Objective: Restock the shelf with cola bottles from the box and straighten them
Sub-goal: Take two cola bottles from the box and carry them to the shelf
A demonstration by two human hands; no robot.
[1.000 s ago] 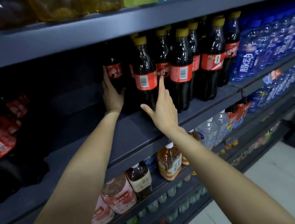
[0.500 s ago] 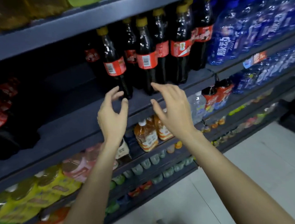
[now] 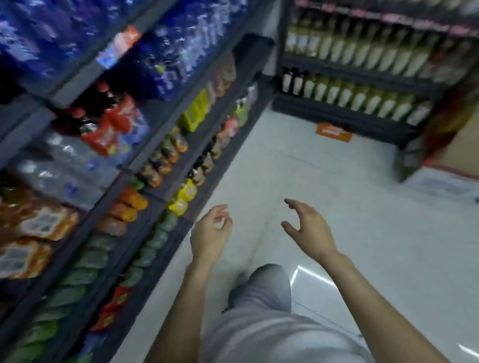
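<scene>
Cola bottles are out of view as the person faces down the aisle, both hands empty above the pale floor (image 3: 380, 242); the left hand (image 3: 211, 235) hangs loosely curled and the right hand (image 3: 308, 227) spread open, neither touching anything. A cardboard box (image 3: 470, 140) shows at the right edge near the far shelves (image 3: 354, 92), its contents hidden. Judging by the empty hands, another trip to fetch bottles lies ahead, and the restocking looks unfinished
</scene>
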